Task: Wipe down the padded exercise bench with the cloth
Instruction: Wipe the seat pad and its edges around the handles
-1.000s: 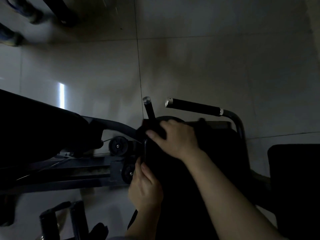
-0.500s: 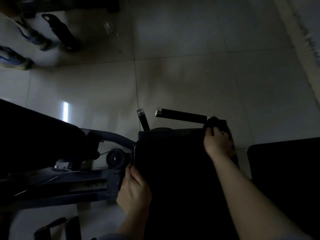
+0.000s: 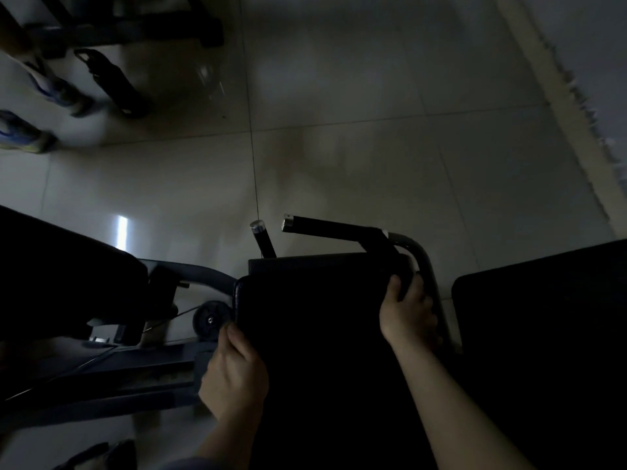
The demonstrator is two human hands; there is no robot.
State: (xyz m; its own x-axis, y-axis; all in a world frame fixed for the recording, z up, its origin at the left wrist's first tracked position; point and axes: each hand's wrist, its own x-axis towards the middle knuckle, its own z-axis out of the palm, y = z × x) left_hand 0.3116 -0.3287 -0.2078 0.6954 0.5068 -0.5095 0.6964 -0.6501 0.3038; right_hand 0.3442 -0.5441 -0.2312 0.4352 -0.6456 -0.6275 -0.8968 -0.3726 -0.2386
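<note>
Padded bench [image 3: 315, 351] is sitting centre-low in the head view, black pad, long axis running from the person away toward the floor tiles; far end is pointing at the two handlebars [image 3: 325, 227]. Very dark, pad surface detail is not readable.

Cloth [image 3: 403, 283] is showing only as a dark bunch at the pad's far right corner, edges hard to separate from the pad. Right hand [image 3: 407, 313] is curling its fingers round it there, right against the pad's right edge, beside the grey frame tube [image 3: 427, 276].

Left hand [image 3: 234, 371] is gripping the pad's left edge, thumb on top, fingers hidden under the edge. Looks like it is steadying the pad.

Judgement: the right edge and far corner are being wiped. To do it well: keeping the cloth flat under the palm, not balled; running strokes along the long axis, overlapping, toward the near end; keeping the left hand bracing so the pad is not shifting.

Outward: a wheel [image 3: 210, 320] just left of the pad, another dark pad [image 3: 543, 334] to the right, shoes [image 3: 23, 137] far left on the tiled floor [image 3: 339, 147].
</note>
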